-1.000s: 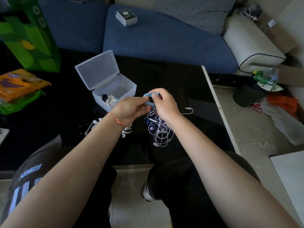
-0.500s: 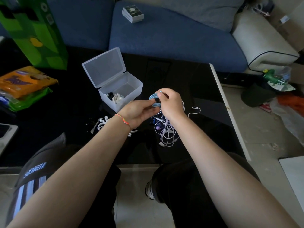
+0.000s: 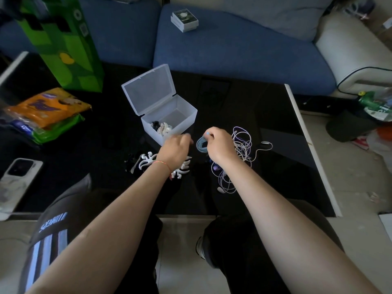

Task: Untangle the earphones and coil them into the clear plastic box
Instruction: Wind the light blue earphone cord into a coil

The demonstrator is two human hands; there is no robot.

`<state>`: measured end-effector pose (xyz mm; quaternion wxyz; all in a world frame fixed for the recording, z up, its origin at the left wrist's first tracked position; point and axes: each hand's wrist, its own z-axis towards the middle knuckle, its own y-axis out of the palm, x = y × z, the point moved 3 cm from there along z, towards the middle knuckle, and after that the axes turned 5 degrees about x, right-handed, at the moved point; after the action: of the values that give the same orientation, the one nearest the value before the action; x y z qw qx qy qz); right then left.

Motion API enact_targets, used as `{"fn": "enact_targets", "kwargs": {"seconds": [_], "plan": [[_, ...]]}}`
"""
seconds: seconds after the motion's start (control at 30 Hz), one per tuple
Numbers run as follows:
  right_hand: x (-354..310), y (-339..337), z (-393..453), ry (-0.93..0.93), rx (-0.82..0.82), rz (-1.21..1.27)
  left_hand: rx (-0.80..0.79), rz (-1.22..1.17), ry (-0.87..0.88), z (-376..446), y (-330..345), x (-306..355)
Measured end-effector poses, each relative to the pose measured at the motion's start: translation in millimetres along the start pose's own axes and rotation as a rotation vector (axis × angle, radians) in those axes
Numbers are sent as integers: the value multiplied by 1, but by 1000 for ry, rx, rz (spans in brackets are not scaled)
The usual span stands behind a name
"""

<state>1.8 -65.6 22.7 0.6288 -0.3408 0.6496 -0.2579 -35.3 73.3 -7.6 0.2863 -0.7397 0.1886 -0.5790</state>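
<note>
With the open clear plastic box (image 3: 169,115) waiting at my left, my blurred left hand (image 3: 175,147) hangs empty, fingers loose, while my right hand (image 3: 219,144) pinches the coiled blue earphones (image 3: 201,144) above the counter (image 3: 265,107), ready to drop in.

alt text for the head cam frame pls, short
Over a black glass table, the right hand pinches a coiled light-blue earphone cable while the blurred left hand reaches toward an open clear plastic box that already holds some earphones. A tangle of white and purple earphone cables lies beside the right hand.
</note>
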Motion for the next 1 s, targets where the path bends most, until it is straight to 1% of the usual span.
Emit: {"fn": "enact_targets", "kwargs": {"seconds": [0.03,0.07,0.1,0.13,0.2,0.23,0.27,0.37,0.53,0.63,0.67,0.7,0.73,0.8,0.87,0.93,1.0], "plan": [[2,-2,0,9,5,2,37,-76,-4,0,-2,1],[4,-4,1,23,9,11,66,-65,10,4,-3,-3],[5,-6,2,40,11,16,63,45,41,9,-2,-8],[7,-7,2,57,9,19,17,184,51,11,1,-16],[9,-9,5,59,10,19,-86,456,16,12,11,-29],[9,-9,6,50,14,19,-117,514,5,10,16,-33],[10,-9,6,42,16,23,-116,505,10,11,20,-35],[11,-10,7,31,15,37,-70,382,-6,15,20,-33],[14,-12,10,12,16,33,-27,158,-176,12,15,-31],[14,-16,11,0,33,57,66,43,-151,12,9,-22],[13,-19,11,0,38,78,83,-18,-141,13,7,-18],[11,-23,11,2,44,106,74,-131,-150,14,4,-12],[8,-26,12,4,56,144,35,-301,-179,13,1,-6],[5,-33,13,47,72,271,-96,-686,-244,6,-5,8],[3,-38,13,152,54,450,-192,-946,-256,-2,-12,20],[1,-42,11,235,6,642,-271,-1047,-216,-5,-16,26],[-2,-45,8,270,-44,806,-357,-1075,-179,-9,-17,32]]}}
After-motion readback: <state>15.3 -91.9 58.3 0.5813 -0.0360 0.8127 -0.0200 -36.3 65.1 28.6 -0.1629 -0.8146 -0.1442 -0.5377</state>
